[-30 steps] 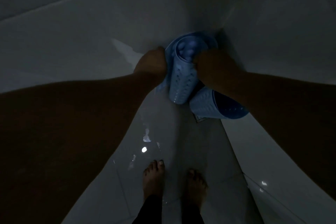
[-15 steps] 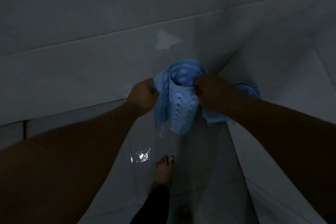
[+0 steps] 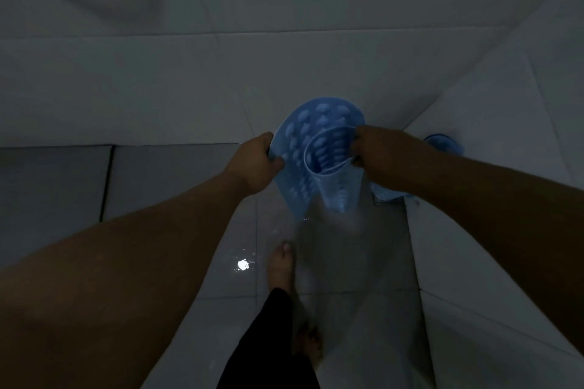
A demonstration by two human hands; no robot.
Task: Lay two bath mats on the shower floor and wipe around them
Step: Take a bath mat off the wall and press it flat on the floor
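The upper half of the frame is filled by a pale tiled wall (image 3: 284, 41), dimly lit, and a second tiled wall (image 3: 493, 110) is seen at the right, the 2 meeting in a corner at centre right. A grey ledge (image 3: 94, 180) is shown along the middle left. The wet shower floor (image 3: 354, 249) occupies the lower centre, with 1 bright glint of reflected light (image 3: 242, 264) marked on it. Both bare forearms are extended from the lower corners toward the centre of the frame.

A blue bath mat (image 3: 319, 158), studded with round suction cups, is held above the floor at the centre, partly unrolled, with 1 end curled into an open tube facing the camera and the rest hanging down toward the floor. Its left edge is gripped by the left hand (image 3: 256, 164), whose fingers are closed on the mat. The curled rim is pinched by the right hand (image 3: 382, 151), likewise clamped on the mat.

A second blue mat (image 3: 442, 144) is partly seen at centre right, behind the right forearm, in the corner; whether it is rolled cannot be told. A bare foot (image 3: 281, 265) is placed on the floor at lower centre, with a dark trouser leg (image 3: 268, 341) below it, and a second foot (image 3: 308, 347) is faintly visible.
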